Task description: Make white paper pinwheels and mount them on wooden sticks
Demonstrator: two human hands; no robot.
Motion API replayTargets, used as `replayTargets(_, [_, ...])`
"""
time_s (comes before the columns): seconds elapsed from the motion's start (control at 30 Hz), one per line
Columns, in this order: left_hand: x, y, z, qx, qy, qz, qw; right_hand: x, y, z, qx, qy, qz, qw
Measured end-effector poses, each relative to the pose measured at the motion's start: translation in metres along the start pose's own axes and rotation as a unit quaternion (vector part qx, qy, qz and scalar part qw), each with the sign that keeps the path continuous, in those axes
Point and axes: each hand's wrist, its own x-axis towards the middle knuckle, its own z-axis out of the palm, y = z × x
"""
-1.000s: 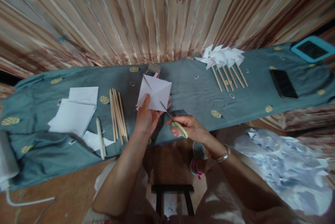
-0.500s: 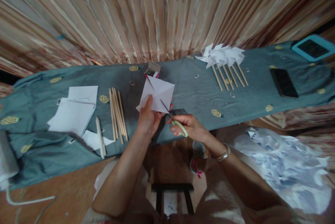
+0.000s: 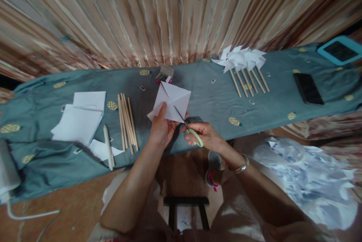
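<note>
A square of white paper (image 3: 178,97) is pinched in my left hand (image 3: 163,128), thumb on top and fingers beneath. Slits run inward from its corners, one plainly visible at the upper left. My right hand (image 3: 205,135) is closed round the pale green handles of a pair of scissors (image 3: 195,137). The dark blades lie over the paper's lower right corner, pointing toward its middle. Just beyond the paper stands a small opened box (image 3: 164,74) with small dark metal pieces inside; what they are exactly is too small to tell.
Wooden sticks (image 3: 128,123), a whitish pen-like tool (image 3: 108,147) and stacked white paper sheets (image 3: 80,123) lie to the left. Paper pinwheels on sticks (image 3: 243,60), a phone (image 3: 308,88) and a blue-framed tablet (image 3: 341,51) lie to the right. A plastic bag of paper scraps (image 3: 308,181) sits below.
The paper and my left hand have shifted very slightly to the right. My right hand still grips the scissors at the same corner of the paper.
</note>
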Motion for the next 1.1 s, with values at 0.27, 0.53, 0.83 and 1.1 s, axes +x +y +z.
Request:
replayTargets(0.27, [0.0015, -0.0014, -0.0017, 0.007, -0.008, 0.007, 1.000, -0.0006, -0.0015, 0.0013, -0.010, 0.004, -0.003, 1.000])
replayTargets(0.53, [0.0015, -0.0018, -0.0021, 0.007, -0.007, 0.006, 1.000, -0.0004, -0.0025, 0.0031, -0.001, 0.005, -0.002, 1.000])
replayTargets(0.83, [0.0000, -0.0012, -0.0006, 0.004, -0.004, 0.008, 1.000, 0.0011, -0.0009, 0.0038, 0.005, 0.013, 0.004, 1.000])
replayTargets(1.1, [0.0025, 0.0015, -0.0026, -0.004, 0.002, 0.016, 1.000, -0.0023, -0.0009, 0.0010, -0.027, -0.008, 0.004, 1.000])
